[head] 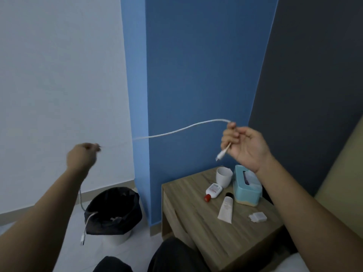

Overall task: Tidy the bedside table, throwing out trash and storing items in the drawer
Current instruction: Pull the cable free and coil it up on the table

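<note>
A white charging cable (182,130) is stretched in the air between both hands. My right hand (246,147) pinches it near one plug, which hangs below the fingers. My left hand (82,157) grips it further along, and the other plug end dangles under my left forearm by the bin. Below my right hand stands the wooden bedside table (196,218). On it are a white cup (224,176), a small white bottle with a red cap (213,191), a white tube (225,208), a teal tissue box (247,187) and a white charger plug (258,216).
A white bin lined with a black bag (114,211) stands on the floor left of the table, against the blue wall. The bed edge runs along the right. My dark-trousered knees show at the bottom centre.
</note>
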